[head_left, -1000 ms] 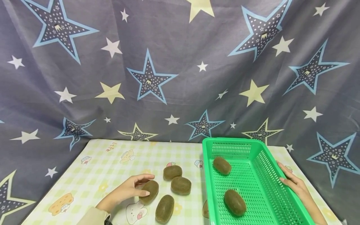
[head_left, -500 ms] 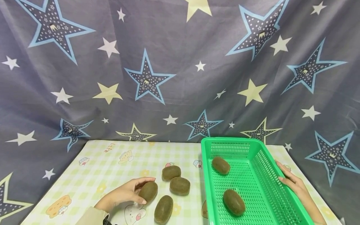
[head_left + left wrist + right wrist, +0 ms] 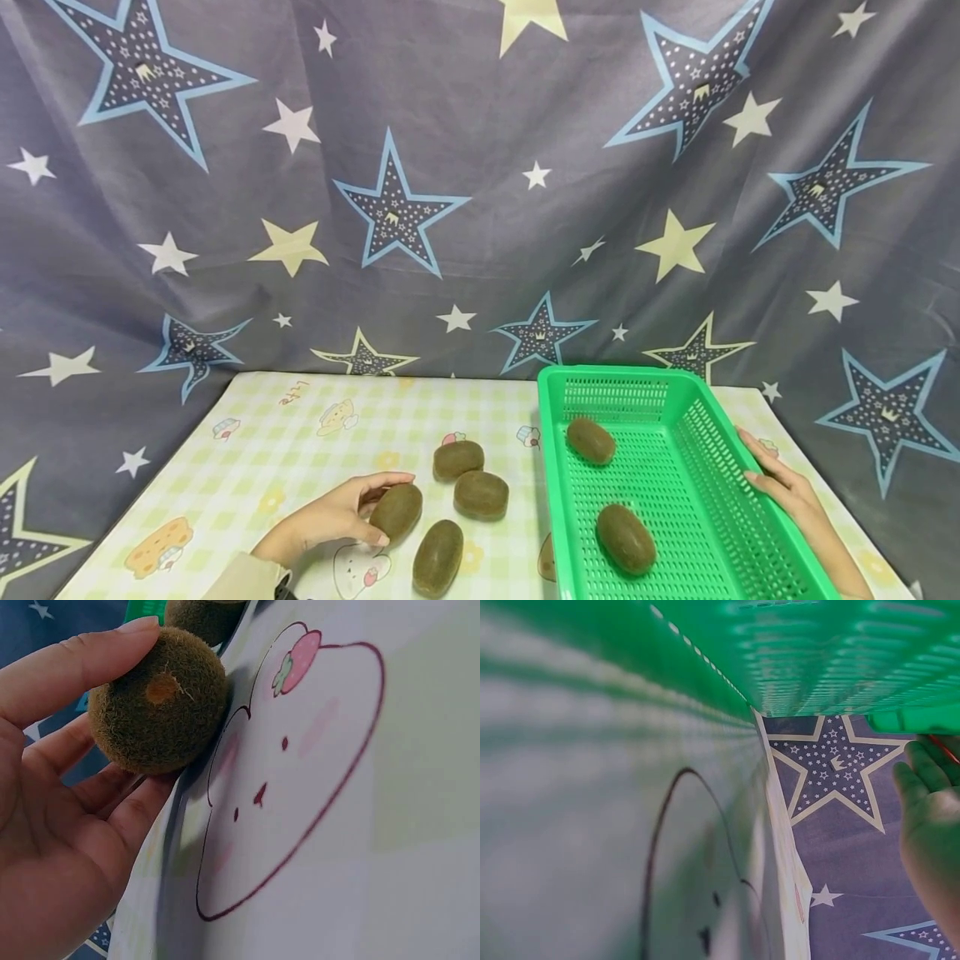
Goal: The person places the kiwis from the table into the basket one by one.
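My left hand [image 3: 333, 517] holds a brown, fuzzy kiwi [image 3: 397, 512] between thumb and fingers, low over the table. In the left wrist view, the thumb of the left hand [image 3: 67, 780] lies on top of this kiwi [image 3: 159, 701] and fingers reach under it; whether it touches the cloth I cannot tell. Several kiwis lie to its right, among them a near one [image 3: 438, 558] and a touching pair with one in front [image 3: 482, 495]. My right hand [image 3: 791, 496] rests against the right rim of a green plastic basket [image 3: 550, 467], fingers fairly straight.
Inside the basket lie two kiwis, a far one [image 3: 591, 441] and a near one [image 3: 626, 539]. Another brown kiwi [image 3: 547, 558] shows partly beside the basket's left wall. A checked tablecloth [image 3: 262, 450] covers the table, and a starry grey curtain [image 3: 480, 167] hangs behind.
The left thumb has slid off the kiwi's top to its near left side, and the fingers now sit behind it. The right hand and basket stay in place.
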The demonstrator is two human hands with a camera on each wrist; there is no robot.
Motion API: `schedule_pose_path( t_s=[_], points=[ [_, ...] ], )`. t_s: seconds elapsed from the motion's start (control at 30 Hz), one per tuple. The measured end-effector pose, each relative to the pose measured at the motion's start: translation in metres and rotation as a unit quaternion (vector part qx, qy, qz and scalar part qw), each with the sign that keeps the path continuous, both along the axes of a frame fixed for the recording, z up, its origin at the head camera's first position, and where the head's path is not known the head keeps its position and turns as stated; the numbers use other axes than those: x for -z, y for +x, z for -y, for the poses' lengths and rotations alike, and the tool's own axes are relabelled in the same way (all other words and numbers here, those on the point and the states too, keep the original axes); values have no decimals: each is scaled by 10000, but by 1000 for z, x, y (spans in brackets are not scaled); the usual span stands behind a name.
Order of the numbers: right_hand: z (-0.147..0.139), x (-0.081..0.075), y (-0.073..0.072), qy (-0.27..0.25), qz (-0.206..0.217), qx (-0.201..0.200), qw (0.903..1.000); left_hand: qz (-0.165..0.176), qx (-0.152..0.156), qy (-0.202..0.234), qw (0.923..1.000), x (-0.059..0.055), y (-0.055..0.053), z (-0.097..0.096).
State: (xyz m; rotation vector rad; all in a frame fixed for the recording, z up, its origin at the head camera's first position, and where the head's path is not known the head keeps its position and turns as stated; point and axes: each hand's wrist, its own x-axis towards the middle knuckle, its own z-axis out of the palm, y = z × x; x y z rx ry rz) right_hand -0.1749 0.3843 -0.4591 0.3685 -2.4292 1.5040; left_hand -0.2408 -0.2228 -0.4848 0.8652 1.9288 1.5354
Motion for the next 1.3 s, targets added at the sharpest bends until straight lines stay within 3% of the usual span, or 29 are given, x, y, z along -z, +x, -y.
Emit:
schedule_pose_path(
  t_s=[0.17, 0.47, 0.8, 1.07, 1.3],
  points=[
    [1, -1, 1, 209, -151, 39, 9997, -95, -32, -104, 9999, -2, -1, -2],
    [3, -3, 3, 70, -64, 7, 10000, -108, -155, -191, 9996, -4, 1, -7],
    [3, -4, 4, -483, 456, -104, 9977, -418, -537, -467, 9966, -11, 2, -17],
    [1, -2, 1, -283, 112, -87, 9995, -642, -584, -447, 9952, -16, 2, -26],
    [1, 0, 1, -219, -3, -133, 9997, -738, -379, -237, 9963, -20, 4, -34]
  ],
)
